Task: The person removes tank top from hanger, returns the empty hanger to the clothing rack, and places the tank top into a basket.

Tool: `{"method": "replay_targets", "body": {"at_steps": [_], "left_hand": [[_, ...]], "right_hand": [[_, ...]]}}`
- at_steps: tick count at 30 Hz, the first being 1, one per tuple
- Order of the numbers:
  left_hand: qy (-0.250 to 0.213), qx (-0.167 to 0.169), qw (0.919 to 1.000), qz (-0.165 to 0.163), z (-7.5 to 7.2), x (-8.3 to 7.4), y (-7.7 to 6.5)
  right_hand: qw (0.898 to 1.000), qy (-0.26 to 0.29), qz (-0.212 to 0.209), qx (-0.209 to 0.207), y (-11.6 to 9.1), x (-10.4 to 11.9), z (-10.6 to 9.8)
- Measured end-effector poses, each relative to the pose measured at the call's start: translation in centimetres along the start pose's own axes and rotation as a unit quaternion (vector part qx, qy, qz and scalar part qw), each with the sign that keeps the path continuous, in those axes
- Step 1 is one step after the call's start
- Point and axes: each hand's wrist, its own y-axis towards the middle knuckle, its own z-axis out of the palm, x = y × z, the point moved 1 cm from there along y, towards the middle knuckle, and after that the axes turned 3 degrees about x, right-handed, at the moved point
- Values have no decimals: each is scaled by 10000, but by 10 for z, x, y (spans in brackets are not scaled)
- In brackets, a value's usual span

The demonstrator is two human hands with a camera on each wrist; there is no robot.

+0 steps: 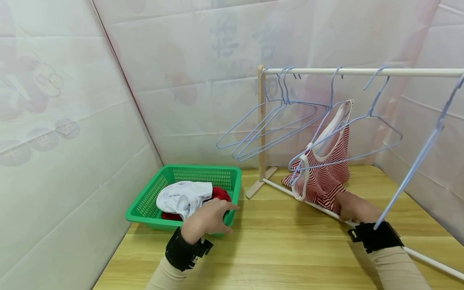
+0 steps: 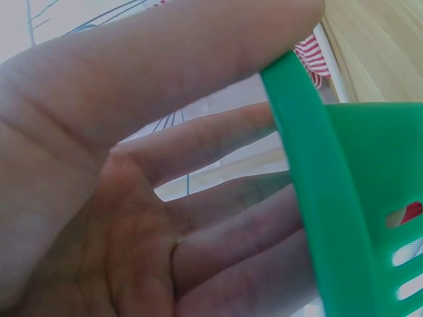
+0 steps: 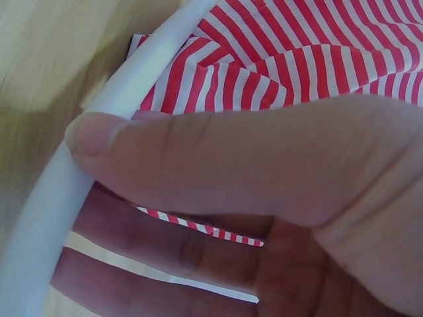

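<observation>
My left hand [image 1: 210,217] reaches over the front right corner of a green basket [image 1: 237,181]. Its thumb and index finger are spread apart near the rim; the left wrist view has the fingertips hidden behind the rim [image 2: 301,158]. A white garment [image 1: 185,195] and a red cloth [image 1: 220,194] lie inside. On a blue hanger hangs a red-and-white striped tank top [image 1: 326,173]. My right hand [image 1: 357,207] is low at its hem. In the right wrist view, the thumb overlaps a white bar [image 3: 135,82], fingers extend behind it, and striped fabric shows through their gaps.
A rack with a wooden post [image 1: 262,121] and white top rail [image 1: 304,71] stands on the wooden table [image 1: 268,249]. Several blue hangers [image 1: 250,141] hang from it, one [image 1: 409,181] close in front of my right wrist. Pale curtains [image 1: 181,88] surround the table.
</observation>
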Motion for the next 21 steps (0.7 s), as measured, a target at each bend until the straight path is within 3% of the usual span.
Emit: {"method": "replay_targets", "body": {"at_steps": [5, 10, 13, 17, 21], "left_hand": [[40, -22, 10000, -37, 2, 0, 0], [44, -24, 10000, -6, 1, 1, 0], [18, -25, 10000, 14, 0, 1, 1], [9, -21, 10000, 37, 0, 0, 0], [26, -22, 10000, 24, 0, 0, 0]], "right_hand": [[9996, -215, -163, -48, 0, 1, -3], [9959, -623, -557, -348, -1, 7, -7], [9870, -922, -1084, -748, -4, 18, -9], [9649, -1343, -1713, -1471, -10, 38, -12], [9603, -1434, -1530, -1840, -18, 57, -16]]}}
